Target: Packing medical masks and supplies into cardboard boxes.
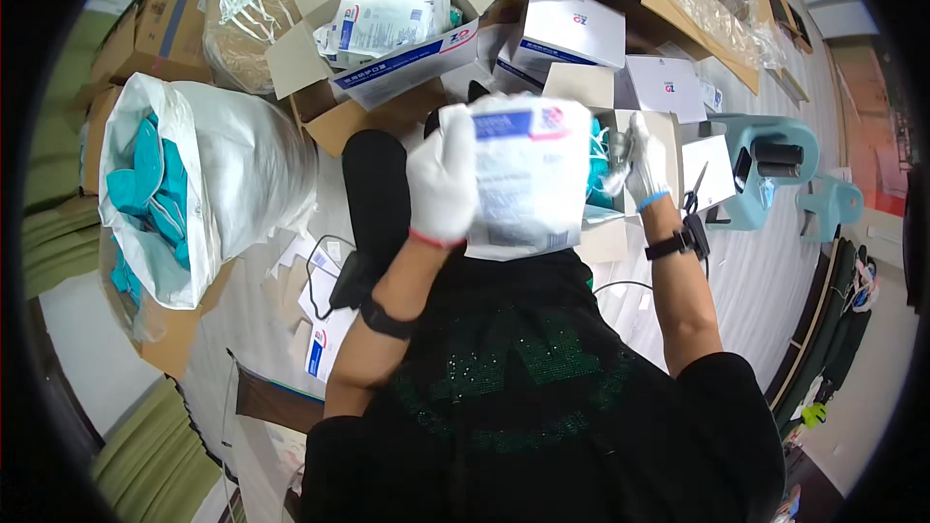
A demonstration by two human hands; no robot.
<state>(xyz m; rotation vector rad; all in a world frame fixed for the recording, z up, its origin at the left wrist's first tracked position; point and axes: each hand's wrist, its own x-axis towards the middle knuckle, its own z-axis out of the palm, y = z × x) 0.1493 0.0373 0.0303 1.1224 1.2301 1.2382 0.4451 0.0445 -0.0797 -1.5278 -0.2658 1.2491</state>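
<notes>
My left hand, in a white glove with a red cuff, grips the left edge of a white plastic packet with a blue and red printed band. The packet is held up above my lap and is slightly blurred. My right hand, gloved in white with a blue cuff, reaches into an open white carton beside the packet. Teal face masks show in that carton, partly hidden by the packet. The right fingers curl by the masks around something greyish that I cannot make out.
Ahead, an open carton holds similar white packets. At left, a white sack contains teal masks. Closed white boxes stand behind the right hand. Scissors and a pale blue stool are at right.
</notes>
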